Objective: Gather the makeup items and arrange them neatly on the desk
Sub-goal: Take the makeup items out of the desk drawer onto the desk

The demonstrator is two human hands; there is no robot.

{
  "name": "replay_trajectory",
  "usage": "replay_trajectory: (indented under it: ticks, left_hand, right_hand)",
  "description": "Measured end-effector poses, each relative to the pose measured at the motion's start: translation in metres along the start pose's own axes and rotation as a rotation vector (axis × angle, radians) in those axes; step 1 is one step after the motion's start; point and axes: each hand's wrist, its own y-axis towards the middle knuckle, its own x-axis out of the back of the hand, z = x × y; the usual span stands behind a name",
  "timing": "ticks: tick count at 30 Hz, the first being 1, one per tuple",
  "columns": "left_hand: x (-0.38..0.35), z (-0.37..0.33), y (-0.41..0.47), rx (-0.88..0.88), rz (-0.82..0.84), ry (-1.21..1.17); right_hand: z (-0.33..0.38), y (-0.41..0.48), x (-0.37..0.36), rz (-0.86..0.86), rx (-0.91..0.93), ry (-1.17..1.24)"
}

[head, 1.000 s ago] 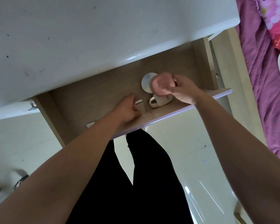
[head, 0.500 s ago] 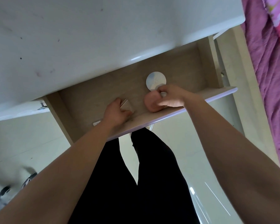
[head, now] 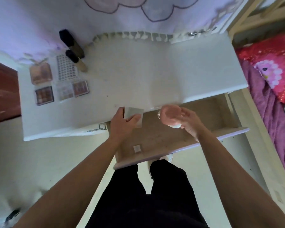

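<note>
My left hand (head: 122,125) grips a small pale square case (head: 133,114) just above the front edge of the white desk (head: 146,76). My right hand (head: 187,120) holds a pink round puff (head: 170,114) with a pale item under it, over the open wooden drawer (head: 179,134). Several palettes lie in rows at the desk's left: a peach one (head: 40,73), a dotted sheet (head: 66,67), a dark one (head: 44,95), a clear one (head: 65,91) and a pink one (head: 80,88). Two black-capped bottles (head: 72,45) lie behind them.
A small white square (head: 136,148) lies in the drawer near its front. A bed with purple cover and red pillow (head: 270,66) stands at the right. A curtain with cloud pattern (head: 130,10) hangs behind the desk. My black-trousered legs (head: 146,195) stand below the drawer.
Both hands have lifted out of the drawer, the left with the square case, the right with the pink puff. The view has tilted up to show the desk top and its items.
</note>
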Motion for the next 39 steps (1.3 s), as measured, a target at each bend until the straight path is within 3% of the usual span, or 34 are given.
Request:
replay_trajectory:
  ticks: [6, 10, 17, 22, 24, 30, 33, 39]
  left_hand:
    - [0.111, 0.030, 0.026, 0.211, -0.203, -0.270]
    - [0.167, 0.074, 0.052, 0.365, -0.279, -0.519]
    - [0.207, 0.102, 0.082, 0.442, -0.215, -0.667]
    - [0.224, 0.095, 0.100, 0.374, -0.223, -0.553]
    - [0.230, 0.092, 0.109, 0.387, -0.217, -0.638]
    - [0.234, 0.081, 0.134, 0.466, -0.211, -0.634]
    - [0.232, 0.080, 0.139, 0.431, -0.155, -0.469]
    - [0.221, 0.065, 0.124, 0.331, -0.268, -0.064]
  right_hand:
    - [0.059, 0.024, -0.103, -0.132, -0.005, 0.003]
    - [0.086, 0.040, -0.174, -0.123, -0.011, -0.004]
    - [0.114, 0.057, -0.259, -0.141, -0.074, 0.102]
    - [0.141, 0.070, -0.281, -0.139, -0.124, 0.191]
    - [0.149, 0.072, -0.283, -0.112, -0.156, 0.202]
    - [0.165, 0.071, -0.288, -0.076, -0.196, 0.060]
    - [0.165, 0.070, -0.288, -0.074, -0.124, -0.003]
    - [0.158, 0.058, -0.275, -0.099, -0.023, -0.064]
